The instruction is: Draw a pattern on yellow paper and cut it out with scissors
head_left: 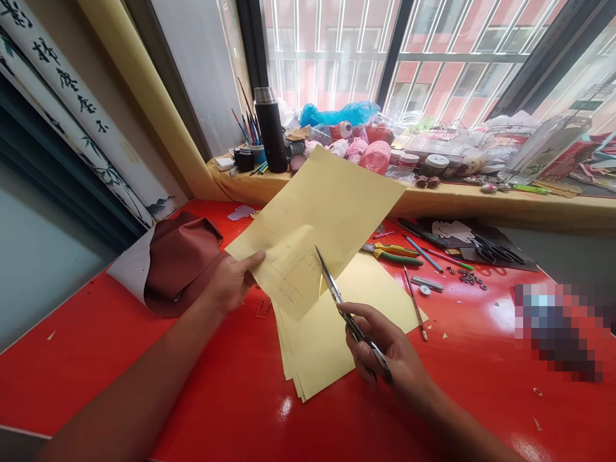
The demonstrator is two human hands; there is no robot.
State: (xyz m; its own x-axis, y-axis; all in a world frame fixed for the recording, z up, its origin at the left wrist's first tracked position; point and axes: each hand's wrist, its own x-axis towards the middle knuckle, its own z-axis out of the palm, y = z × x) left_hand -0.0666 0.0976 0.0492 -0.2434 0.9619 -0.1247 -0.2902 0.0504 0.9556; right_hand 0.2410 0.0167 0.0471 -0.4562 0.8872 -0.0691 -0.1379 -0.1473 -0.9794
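Note:
My left hand (235, 282) pinches the left edge of a yellow sheet of paper (332, 199), which is lifted off the table. Pencil lines form a box-like drawing on its lower part, and a cut runs in from the lower edge. In my right hand (380, 340) are metal scissors (339, 298), fingers in the handle loops. Their blades point up and away at the cut in the paper and look nearly closed. Beneath lies a stack of yellow paper sheets (332, 362) on the red table.
A folded brown leather piece (180, 263) lies left. To the right are pliers (392, 252), a pencil (415, 303), small rings (471, 277) and black scissors (495, 249). A black thermos (271, 131) and pink yarn balls (375, 157) stand on the windowsill. A blurred dark object (553, 327) sits far right.

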